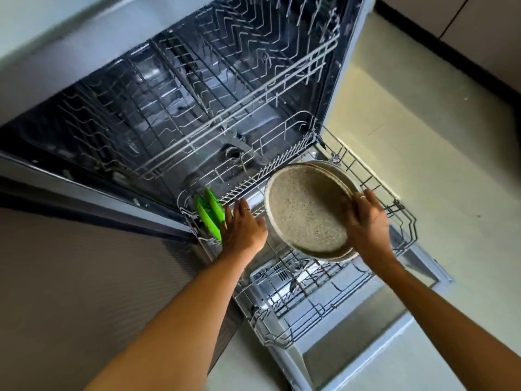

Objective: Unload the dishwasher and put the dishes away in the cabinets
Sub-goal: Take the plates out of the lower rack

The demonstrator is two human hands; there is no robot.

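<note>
From the head camera, the dishwasher (197, 94) stands open with its lower rack (375, 198) pulled out over the dropped door (352, 320); the upper rack (239, 88) sits inside the tub, its wire tines bare.

The right hand (366, 221) grips a round speckled plate (307, 211) by its right-hand edge, fingers curled over the rim and the thumb lying on the near face. The plate is grey-beige with fine dark flecks across a flat centre and a paler, raised rim; it is tilted up on edge with its face turned toward the camera. A second pale rim shows just behind its upper edge, so it may be two plates stacked together; that cannot be told for certain. It is held above the far right part of the lower rack.

The left hand (242, 224) is stretched flat, fingers straight and close together, reaching toward bright green plates (208, 214) standing upright in the far left corner of the lower rack. Its fingertips lie against or just beside them; actual contact cannot be told.

A pale floor (437, 165) lies to the right.
</note>
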